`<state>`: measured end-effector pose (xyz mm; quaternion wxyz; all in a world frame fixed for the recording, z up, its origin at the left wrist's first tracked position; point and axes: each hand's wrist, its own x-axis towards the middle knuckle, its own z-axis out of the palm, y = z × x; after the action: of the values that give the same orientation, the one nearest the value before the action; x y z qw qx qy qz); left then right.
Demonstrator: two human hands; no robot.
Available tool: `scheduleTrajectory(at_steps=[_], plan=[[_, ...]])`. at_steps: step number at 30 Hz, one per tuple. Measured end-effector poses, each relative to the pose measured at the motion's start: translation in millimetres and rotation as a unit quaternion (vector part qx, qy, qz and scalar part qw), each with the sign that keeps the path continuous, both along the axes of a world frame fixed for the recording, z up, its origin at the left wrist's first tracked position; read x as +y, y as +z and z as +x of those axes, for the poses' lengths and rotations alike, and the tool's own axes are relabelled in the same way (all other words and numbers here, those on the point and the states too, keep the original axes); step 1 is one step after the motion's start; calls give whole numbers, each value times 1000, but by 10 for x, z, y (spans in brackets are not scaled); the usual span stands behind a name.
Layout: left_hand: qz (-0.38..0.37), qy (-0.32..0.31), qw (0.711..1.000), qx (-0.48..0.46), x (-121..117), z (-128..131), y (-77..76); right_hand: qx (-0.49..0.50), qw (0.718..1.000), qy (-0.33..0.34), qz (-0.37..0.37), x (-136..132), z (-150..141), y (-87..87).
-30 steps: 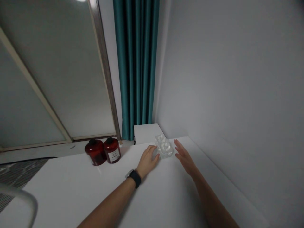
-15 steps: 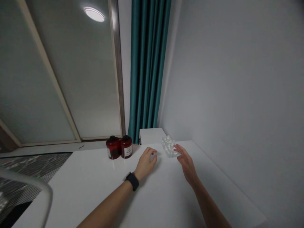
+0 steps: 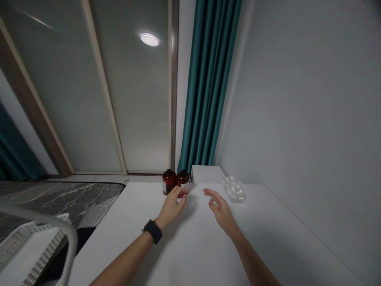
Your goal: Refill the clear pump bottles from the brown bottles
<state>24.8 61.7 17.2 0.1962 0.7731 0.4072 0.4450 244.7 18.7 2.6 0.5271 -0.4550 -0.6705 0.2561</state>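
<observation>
While the left hand (image 3: 170,207) and right hand (image 3: 220,211) hang half-open and empty above the white table (image 3: 193,250), two red bottles (image 3: 169,182) stand at its far end — touched or not, I cannot tell — and a clear tray (image 3: 234,190) lies toward the wall (image 3: 300,111).

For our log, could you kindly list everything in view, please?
Jars: two, dark red, table's far edge
Plastic piece: one, clear, table's far right
Table: one, white, below hands
Box: one, white, beyond table
Curtains: two, teal, behind box and far left
Frosted partition: one, grey, background
Round light: one, white, on partition
Wall: one, grey, right
Rug: one, grey, left
Basket: one, white, lower left
Dark object: one, black, beside basket
Curved bar: one, grey, lower left
Watch: one, black, left wrist
Left hand: one, bare, by jars
Right hand: one, bare, table's middle
</observation>
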Motion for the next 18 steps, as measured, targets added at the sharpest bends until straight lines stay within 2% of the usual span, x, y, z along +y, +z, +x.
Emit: scheduleTrajectory(at_steps=[6,12,18], plan=[[-14,48,999,0,-40,-399,-79,-42,999,9,-22,20,-386,-136],[-23,83,996,6,-51,-661,-226,-62,998,20,-21,39,-602,-263],[8,95,995,40,-195,-853,-313,-113,992,47,18,115,-880,-166]])
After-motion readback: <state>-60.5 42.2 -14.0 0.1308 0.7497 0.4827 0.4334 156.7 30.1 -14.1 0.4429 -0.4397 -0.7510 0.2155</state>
